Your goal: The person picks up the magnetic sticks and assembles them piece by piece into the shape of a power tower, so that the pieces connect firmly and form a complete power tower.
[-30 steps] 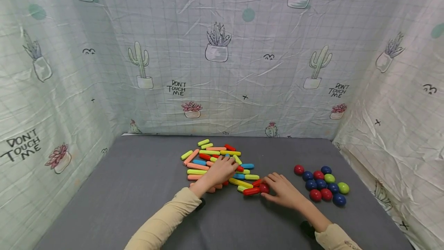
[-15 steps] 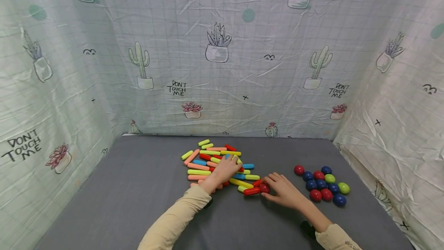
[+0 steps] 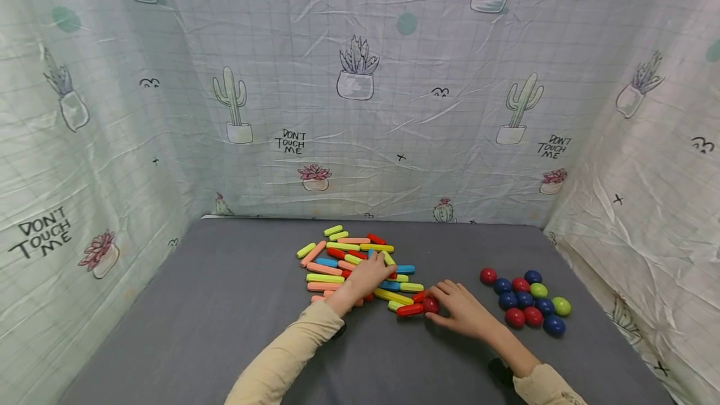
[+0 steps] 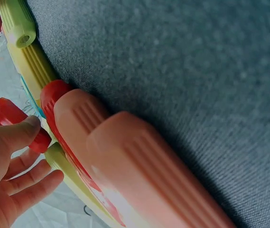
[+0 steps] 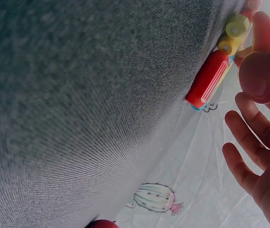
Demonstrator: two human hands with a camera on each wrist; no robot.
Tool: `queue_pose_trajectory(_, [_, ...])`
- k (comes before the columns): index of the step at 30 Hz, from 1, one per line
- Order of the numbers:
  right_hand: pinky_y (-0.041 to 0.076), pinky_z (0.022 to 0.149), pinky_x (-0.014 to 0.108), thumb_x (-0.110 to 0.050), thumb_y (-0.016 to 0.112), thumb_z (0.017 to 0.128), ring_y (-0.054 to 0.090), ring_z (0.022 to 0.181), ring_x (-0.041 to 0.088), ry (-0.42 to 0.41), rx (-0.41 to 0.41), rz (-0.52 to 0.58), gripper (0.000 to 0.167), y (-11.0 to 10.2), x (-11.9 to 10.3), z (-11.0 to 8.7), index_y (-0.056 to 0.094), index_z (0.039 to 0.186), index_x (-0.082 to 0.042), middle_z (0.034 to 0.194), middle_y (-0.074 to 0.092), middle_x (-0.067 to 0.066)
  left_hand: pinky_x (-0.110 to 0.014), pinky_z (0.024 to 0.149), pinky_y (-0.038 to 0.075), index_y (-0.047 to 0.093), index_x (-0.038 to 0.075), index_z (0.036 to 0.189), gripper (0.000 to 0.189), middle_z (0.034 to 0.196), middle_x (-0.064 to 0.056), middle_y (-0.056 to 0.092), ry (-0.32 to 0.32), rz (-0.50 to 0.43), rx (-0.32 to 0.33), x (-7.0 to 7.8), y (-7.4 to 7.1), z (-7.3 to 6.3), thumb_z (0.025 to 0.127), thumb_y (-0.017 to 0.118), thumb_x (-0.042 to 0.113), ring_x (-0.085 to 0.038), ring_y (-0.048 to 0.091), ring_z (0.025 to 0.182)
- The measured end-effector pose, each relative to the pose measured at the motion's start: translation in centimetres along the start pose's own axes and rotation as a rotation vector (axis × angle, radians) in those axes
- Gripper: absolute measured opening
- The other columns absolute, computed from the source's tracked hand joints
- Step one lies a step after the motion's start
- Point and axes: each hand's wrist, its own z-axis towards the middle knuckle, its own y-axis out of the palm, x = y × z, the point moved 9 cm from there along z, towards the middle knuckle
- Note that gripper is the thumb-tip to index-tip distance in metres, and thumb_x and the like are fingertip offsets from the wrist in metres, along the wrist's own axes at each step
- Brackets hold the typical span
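Note:
My left hand [image 3: 365, 277] is over the pile of coloured rods. In the left wrist view its thumb and fingers pinch a short red rod [image 4: 11, 114], while the other fingers spread beside the pile. Pink rods [image 4: 144, 161] and a yellow rod [image 4: 35, 64] lie close by. At the pile's right edge, my right hand [image 3: 457, 308] holds a glossy red ball [image 5: 262, 77] between thumb and index finger. A red rod [image 5: 263, 31] stands against that ball, and the remaining fingers are extended. Another red rod [image 3: 409, 310] lies beside it on the table.
Red, blue and green balls [image 3: 538, 290] lie grouped on the right of the grey table [image 3: 225, 317]. Rods in pink, yellow, blue and red spread across the middle. A cactus-print cloth [image 3: 270, 92] hangs behind and along both sides.
My left hand has shifted slightly right over the rods, mostly in the first half second. The right hand keeps its place with the red ball.

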Motion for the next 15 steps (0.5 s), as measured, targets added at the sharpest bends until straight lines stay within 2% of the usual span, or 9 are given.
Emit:
queue_pose_trajectory(5, [0.039,0.069,0.030,-0.037,0.064,0.080,0.043,0.081,0.005,0.012,-0.011,-0.003,0.029,0.30,0.30,-0.15,0.059,0.102,-0.019,0.091,0.053,-0.010,-0.019,0.056,0.047,0.047,0.023,0.121,0.037,0.108,-0.010,0.057,0.016,-0.019,-0.001,0.18,0.16,-0.11,0.088,0.054,0.009,-0.021,0.056,0.090])
queue_pose_trajectory(11, [0.038,0.069,0.028,-0.037,0.064,0.079,0.042,0.080,0.005,0.009,0.005,-0.001,0.030,0.05,0.32,-0.12,0.060,0.102,-0.018,0.090,0.053,-0.010,-0.021,0.061,0.047,0.044,0.022,0.122,0.036,0.103,-0.004,0.060,0.033,-0.086,0.014,0.20,-0.14,-0.45,0.089,0.053,0.012,-0.017,0.058,0.078])
queue_pose_trajectory(15, [0.037,0.068,0.027,-0.037,0.065,0.079,0.042,0.080,0.005,0.004,0.014,-0.013,0.030,-0.08,0.24,-0.18,0.059,0.102,-0.018,0.090,0.052,-0.010,-0.028,0.073,0.048,0.046,0.026,0.124,0.037,0.108,-0.003,0.060,0.031,-0.026,0.037,0.15,-0.40,-0.65,0.089,0.052,0.013,-0.019,0.057,0.090])
